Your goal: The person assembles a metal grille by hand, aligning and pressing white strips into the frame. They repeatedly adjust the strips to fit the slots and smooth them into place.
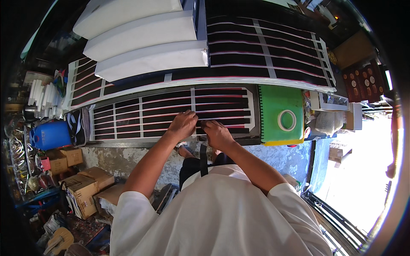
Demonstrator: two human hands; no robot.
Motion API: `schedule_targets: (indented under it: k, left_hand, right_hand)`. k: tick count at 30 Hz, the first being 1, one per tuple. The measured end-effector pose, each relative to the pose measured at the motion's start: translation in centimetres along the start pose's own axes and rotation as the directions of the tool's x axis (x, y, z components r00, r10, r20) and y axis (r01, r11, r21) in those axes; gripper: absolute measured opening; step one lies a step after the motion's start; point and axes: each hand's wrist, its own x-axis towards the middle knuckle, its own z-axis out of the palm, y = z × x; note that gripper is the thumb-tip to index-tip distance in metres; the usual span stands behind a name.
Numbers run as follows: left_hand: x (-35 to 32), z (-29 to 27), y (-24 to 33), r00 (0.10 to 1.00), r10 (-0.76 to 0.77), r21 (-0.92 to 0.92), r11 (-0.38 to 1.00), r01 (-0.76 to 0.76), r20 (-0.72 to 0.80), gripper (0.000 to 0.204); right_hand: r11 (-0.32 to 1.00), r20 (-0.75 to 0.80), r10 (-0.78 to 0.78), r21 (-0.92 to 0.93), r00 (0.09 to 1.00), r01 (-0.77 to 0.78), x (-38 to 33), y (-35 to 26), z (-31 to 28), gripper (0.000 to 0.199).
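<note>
A row of long black strips with pink edges (141, 113) lies flat on the workbench, held down by white tape bands. My left hand (183, 124) presses its fingers on the strips near the bench's front edge. My right hand (217, 133) pinches the end of one black strip just beside it, the two hands almost touching. A dark strap hangs from under my right hand toward my lap.
A larger sheet of the same black strips (265, 51) lies behind, with three white boards (141, 34) stacked on it. A green pad with a tape roll (287, 120) sits at right. A blue jug (52, 135) and cardboard boxes (81, 187) crowd the floor at left.
</note>
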Motion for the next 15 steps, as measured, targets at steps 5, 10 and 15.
schedule_targets:
  k: [5, 10, 15]
  left_hand:
    - [-0.27, 0.04, 0.04, 0.999, -0.015, 0.012, 1.0, 0.015, -0.04, 0.02]
    - [-0.16, 0.25, -0.28, 0.999, -0.038, -0.012, 0.999, 0.038, 0.021, 0.03]
    - [-0.27, 0.38, -0.35, 0.998, -0.06, -0.013, 0.998, 0.06, 0.036, 0.032]
  right_hand:
    - [1.0, 0.003, 0.006, 0.01, 1.0, -0.006, 0.06, -0.19, -0.16, 0.041]
    - [1.0, -0.008, -0.002, -0.003, 1.0, 0.002, 0.04, -0.23, -0.14, 0.04]
    - [1.0, -0.012, -0.007, -0.009, 1.0, 0.006, 0.11, -0.22, -0.1, 0.039]
